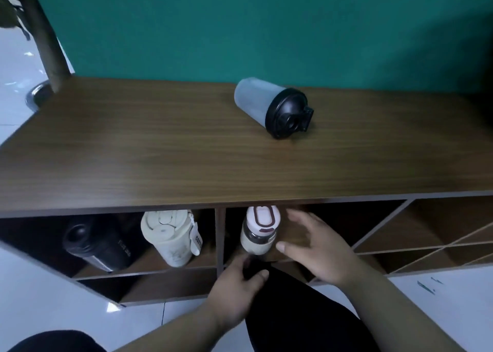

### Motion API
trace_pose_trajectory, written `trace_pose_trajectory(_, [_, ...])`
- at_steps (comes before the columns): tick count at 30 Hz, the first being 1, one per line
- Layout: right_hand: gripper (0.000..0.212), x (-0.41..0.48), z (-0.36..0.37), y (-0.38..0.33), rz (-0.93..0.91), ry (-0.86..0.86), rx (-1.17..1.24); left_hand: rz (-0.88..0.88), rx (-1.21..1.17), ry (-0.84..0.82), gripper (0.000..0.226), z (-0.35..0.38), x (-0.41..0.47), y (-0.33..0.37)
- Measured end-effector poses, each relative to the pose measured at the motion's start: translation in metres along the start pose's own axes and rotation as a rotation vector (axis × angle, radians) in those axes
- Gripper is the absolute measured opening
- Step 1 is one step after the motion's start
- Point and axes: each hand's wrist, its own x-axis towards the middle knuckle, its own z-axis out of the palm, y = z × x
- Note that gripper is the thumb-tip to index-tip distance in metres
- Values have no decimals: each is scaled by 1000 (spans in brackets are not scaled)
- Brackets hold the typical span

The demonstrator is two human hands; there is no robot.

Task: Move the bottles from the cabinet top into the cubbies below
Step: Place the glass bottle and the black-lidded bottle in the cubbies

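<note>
A grey shaker bottle with a black lid (272, 106) lies on its side on the wooden cabinet top (149, 149). In the left cubby stand a black bottle (96, 242) and a cream cup (170, 237). A white-capped bottle (260, 230) stands upright in the middle cubby. My right hand (317, 242) is beside it on the right, fingers spread, thumb near its base, not gripping. My left hand (234, 287) is below the bottle with fingers loosely curled around nothing I can see.
Empty cubbies with slanted dividers (416, 242) lie to the right. A teal wall (240, 31) backs the cabinet. A dark post on a metal base (45, 58) stands at the far left. My dark-clothed knee (301, 314) is in front, over white floor tiles.
</note>
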Motion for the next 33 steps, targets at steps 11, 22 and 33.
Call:
trace_pose_trajectory(11, [31,-16,-50,-110,-101,554,323,225,-135,-99,13,-72,-58,46])
trace_pose_trajectory(22, [116,97,-56,-158,229,600,408,245,-338,-156,18,-86,-37,51])
trace_pose_trajectory(33, [103,49,-56,-133,62,586,570,273,-241,-162,35,-77,-38,41])
